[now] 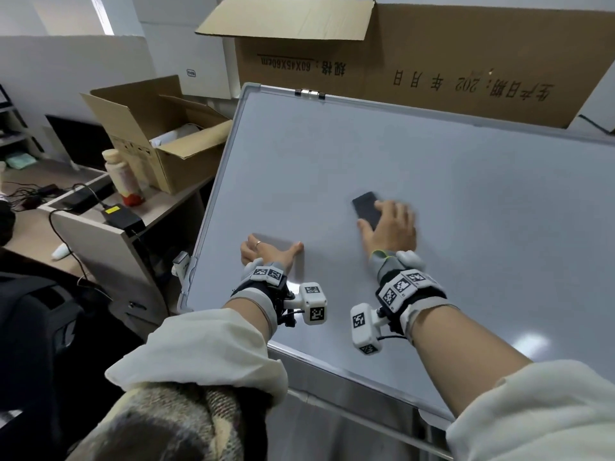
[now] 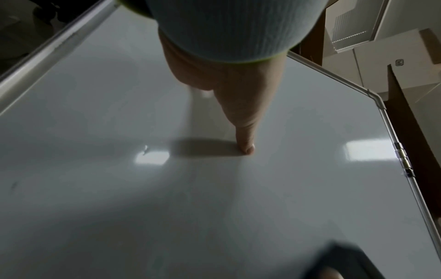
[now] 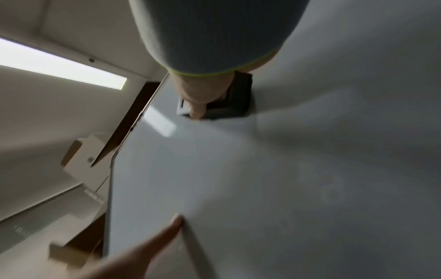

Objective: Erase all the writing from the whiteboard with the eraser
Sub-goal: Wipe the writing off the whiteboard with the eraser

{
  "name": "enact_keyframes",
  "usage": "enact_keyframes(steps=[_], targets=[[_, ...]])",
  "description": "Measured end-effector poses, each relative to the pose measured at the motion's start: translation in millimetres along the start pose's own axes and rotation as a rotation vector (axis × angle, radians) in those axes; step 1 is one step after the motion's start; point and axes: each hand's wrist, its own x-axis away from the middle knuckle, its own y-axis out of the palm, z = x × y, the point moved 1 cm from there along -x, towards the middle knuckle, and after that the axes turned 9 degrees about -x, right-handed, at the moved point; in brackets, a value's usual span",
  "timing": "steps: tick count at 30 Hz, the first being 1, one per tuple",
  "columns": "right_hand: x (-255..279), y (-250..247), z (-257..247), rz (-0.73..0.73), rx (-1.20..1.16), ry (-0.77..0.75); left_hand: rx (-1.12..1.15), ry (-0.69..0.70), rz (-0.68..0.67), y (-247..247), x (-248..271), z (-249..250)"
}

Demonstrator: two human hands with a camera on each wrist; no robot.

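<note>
Cream sleeves filled the near edge of the head view, and from left to right the left hand lay flat with straight fingers and thumb out, pressing on the whiteboard and holding nothing, while the right hand curled over the dark eraser, thumb on one long side and fingers over the other, near the board's middle. One eraser, one board and two hands showed, with no writing that I could make out. Judging by looks, the eraser was a light, rigid block with a soft pad, best taken across its long sides, and the slick, stiff board probably needed that bracing hand.
</note>
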Motion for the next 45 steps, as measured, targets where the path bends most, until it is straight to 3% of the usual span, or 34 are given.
enact_keyframes(steps=[3,6,11,14,17,21,22,23,24,25,27,29,32,37,42,45], targets=[[25.9,31.2,-18.0,-0.220,0.066,-0.163,0.015,0.017,0.033,-4.6,-10.1,-7.6],[40.9,44.7,-19.7,-0.300,0.120,-0.249,0.029,0.026,0.082,-7.5,-19.9,-17.6],[32.3,42.3,-16.2,-0.262,0.088,-0.272,0.136,-0.006,0.220,-15.8,-25.9,-28.8],[33.9,52.5,-23.7,-0.162,0.024,-0.293,0.209,-0.133,0.312,-29.6,-23.5,-50.3],[31.7,65.9,-40.4,-0.154,-0.041,-0.251,0.169,-0.308,0.362,-47.1,-20.3,-82.3],[28.0,80.5,-56.2,-0.159,-0.049,-0.271,0.274,-0.509,0.336,-55.0,-26.6,-126.3],[30.1,86.8,-60.4,-0.165,-0.052,-0.288,0.303,-0.495,0.285,-57.5,-24.2,-135.6],[33.3,93.3,-65.1,-0.170,-0.057,-0.303,0.247,-0.425,0.151,-58.9,-25.1,-145.6],[37.7,100.2,-69.9,-0.175,-0.059,-0.320,0.036,-0.368,0.049,-53.8,-23.8,-154.6],[42.1,107.7,-75.3,-0.186,-0.056,-0.340,-0.026,-0.378,0.007,-51.5,-24.0,-158.2],[53.3,126.9,-87.1,-0.231,-0.045,-0.376,0.296,-0.494,-0.096,-49.3,-36.7,-167.2],[66.7,142.4,-97.1,-0.284,-0.045,-0.400,0.550,-0.536,-0.079,-47.0,-43.1,-175.5],[91.7,172.1,-111.3,-0.385,-0.059,-0.459,0.656,-0.557,-0.128,-46.1,-64.5,-185.8],[135.9,203.6,-122.7,-0.540,-0.118,-0.540,0.614,-0.581,-0.205,-47.8,-73.5,-205.4],[141.7,187.9,-111.7,-0.529,-0.070,-0.503,0.562,-0.523,-0.281,-38.7,-64.8,-204.2],[144.4,166.4,-93.5,-0.500,-0.044,-0.491,0.431,-0.449,-0.200,-30.3,-60.7,-194.5]])
